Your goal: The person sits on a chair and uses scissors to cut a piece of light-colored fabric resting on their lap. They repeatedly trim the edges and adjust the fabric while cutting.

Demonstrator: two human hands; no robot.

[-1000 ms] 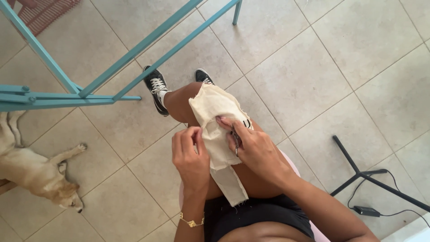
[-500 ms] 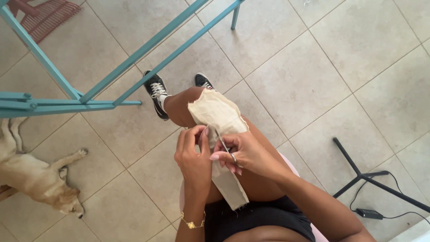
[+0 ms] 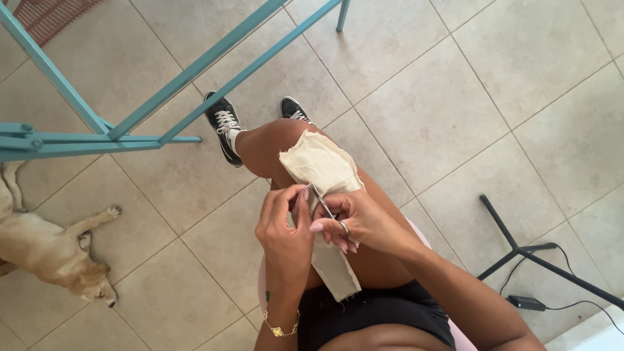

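A: State the item count.

B: One strip of cloth (image 3: 323, 170), one pair of small scissors (image 3: 323, 203), two hands. Around them: two black sneakers, one (image 3: 223, 130) on the left, one (image 3: 294, 109) on the right; one dog (image 3: 49, 250); one teal metal frame (image 3: 166, 84); one black stand (image 3: 520, 250) with a cable.

A: Materials and shapes?

B: The cloth is cream, plain-woven, with frayed edges. It is long and narrow, draped over the person's raised knee and running down the thigh to the black shorts (image 3: 377, 312). The scissors are thin and metallic with ring handles. The floor (image 3: 455, 97) is beige square tile with pale grout lines.

A: Hand pose?

B: The left hand (image 3: 285, 227) is curled, thumb and fingertips pinching the cloth edge just beside the blades. A gold chain bracelet (image 3: 281, 330) sits on that wrist. The right hand (image 3: 354, 221) is closed on the scissors, a finger through one ring, blades pointing up toward the knee and lying against the cloth. The two hands are close together, nearly touching, above the thigh.

A: Dog position?

B: Lying stretched on the tile at the left, well apart from the hands.
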